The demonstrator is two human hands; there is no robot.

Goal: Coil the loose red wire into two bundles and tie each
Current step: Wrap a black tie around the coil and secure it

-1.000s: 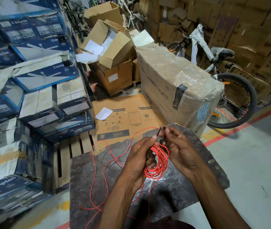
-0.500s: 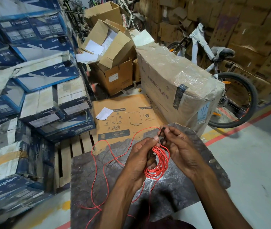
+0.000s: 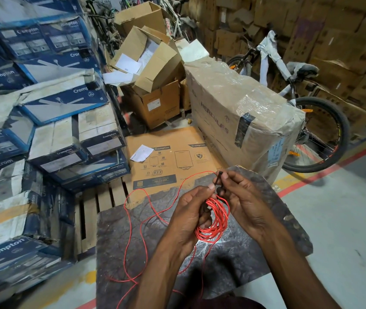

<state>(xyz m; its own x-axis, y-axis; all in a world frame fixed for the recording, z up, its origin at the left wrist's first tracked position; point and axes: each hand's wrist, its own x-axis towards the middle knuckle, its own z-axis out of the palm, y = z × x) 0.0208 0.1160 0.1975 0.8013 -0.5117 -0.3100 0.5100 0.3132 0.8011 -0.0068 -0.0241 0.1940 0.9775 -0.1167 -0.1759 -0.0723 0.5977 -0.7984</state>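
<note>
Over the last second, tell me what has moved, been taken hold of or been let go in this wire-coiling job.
Nothing visibly changed. The left hand still holds the red wire coil, the right hand still pinches the short black tie just above it, and the loose red wire lies in the same loops on the dark slab.

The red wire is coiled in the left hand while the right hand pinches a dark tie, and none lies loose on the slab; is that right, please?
No. In the head view the left hand grips the coil and the right hand pinches the dark tie, but loose wire does lie looped on the slab.
</note>
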